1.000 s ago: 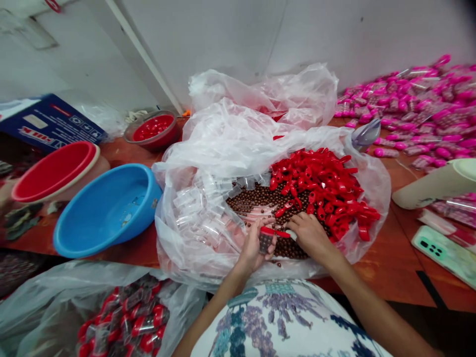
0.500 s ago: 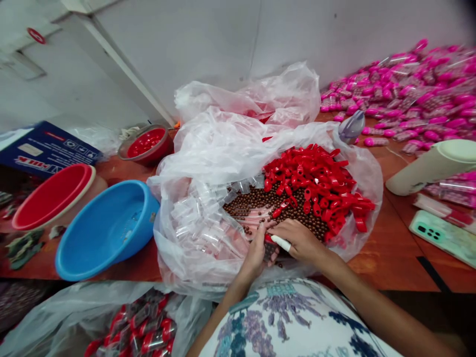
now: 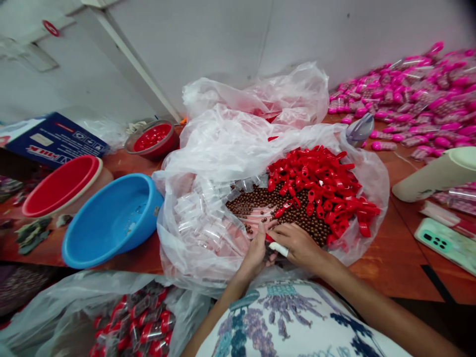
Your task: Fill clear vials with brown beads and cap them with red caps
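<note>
Both grips are closed together on one small red-capped tube (image 3: 268, 241): your left hand (image 3: 256, 253) wraps its body, your right hand (image 3: 297, 243) now covers the cap it was only bringing up a second ago, over the brown beads (image 3: 293, 215) beside the red caps (image 3: 320, 183).

Basins: one blue (image 3: 111, 218), two red (image 3: 61, 184) (image 3: 153, 138). Phone: one (image 3: 446, 244). Blue carton: one (image 3: 55, 141). Red caps (image 3: 320, 186), brown beads (image 3: 260, 201): too many to count.
</note>
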Demonstrator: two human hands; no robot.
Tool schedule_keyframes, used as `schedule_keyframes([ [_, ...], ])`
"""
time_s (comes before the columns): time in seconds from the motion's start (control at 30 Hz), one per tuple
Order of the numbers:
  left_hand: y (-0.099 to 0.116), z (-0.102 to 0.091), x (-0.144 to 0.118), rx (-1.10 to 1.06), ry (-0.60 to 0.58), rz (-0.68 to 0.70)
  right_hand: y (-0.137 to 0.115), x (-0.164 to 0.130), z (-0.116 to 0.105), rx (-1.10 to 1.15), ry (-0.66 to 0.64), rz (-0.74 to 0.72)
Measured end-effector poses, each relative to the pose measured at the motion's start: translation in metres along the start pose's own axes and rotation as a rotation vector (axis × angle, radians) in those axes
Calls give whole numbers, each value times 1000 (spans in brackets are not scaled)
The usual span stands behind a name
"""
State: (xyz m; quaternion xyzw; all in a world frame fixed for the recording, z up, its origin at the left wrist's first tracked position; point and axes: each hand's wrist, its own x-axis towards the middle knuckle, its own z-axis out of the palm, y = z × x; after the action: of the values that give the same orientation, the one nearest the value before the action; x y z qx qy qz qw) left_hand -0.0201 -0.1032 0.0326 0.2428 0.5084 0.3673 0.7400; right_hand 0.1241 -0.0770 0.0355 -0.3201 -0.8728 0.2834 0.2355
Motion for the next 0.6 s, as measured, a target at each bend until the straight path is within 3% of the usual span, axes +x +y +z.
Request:
schedule_keyframes([
  [0.13, 10, 0, 5, -122, -35, 66, 1, -4, -3, 169, 140, 123],
  [0.23, 18, -3, 6, -219, -115, 125, 10, -17, -7, 215, 327, 405],
  [0.3, 19, -4, 6, -259, -139, 141, 16, -27, -8, 232, 307, 535],
  [0.43, 13, -3, 7, -246, -136, 119, 20, -34, -1, 280, 215, 492],
  [0.6, 3, 4, 9, -168, -91, 90, 4, -20, 4, 26, 181, 339],
])
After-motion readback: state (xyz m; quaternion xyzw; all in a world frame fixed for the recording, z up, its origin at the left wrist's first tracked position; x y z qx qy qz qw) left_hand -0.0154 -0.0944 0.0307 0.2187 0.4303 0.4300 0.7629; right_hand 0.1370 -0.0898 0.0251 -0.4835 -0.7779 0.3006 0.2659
